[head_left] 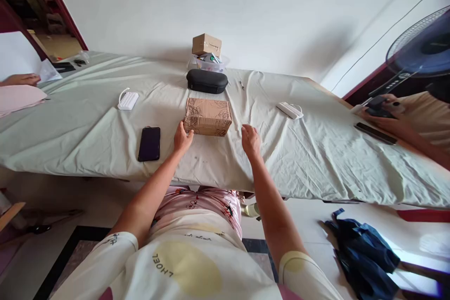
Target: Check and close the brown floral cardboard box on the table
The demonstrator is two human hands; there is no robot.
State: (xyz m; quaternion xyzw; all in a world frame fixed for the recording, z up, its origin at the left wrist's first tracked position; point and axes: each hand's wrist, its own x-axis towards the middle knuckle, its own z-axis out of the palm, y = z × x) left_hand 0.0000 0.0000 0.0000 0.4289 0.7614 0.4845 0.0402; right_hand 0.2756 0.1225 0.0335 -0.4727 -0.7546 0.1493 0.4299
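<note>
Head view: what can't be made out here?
All in the head view:
Patterned box: contents, hidden by its cardboard.
Right hand: palm, hidden by the back of the hand.
Black case: contents, hidden by its shell.
Fan: partly cut off by the right edge.
Small dark item: too small to identify.

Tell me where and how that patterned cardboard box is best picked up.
Probably by its two short ends, one palm from each side: the cardboard box is a wide, flat-sided block lying on the cloth, and the black case sits behind it. The left hand is at its near left corner; the right hand is apart, to its right.
</note>
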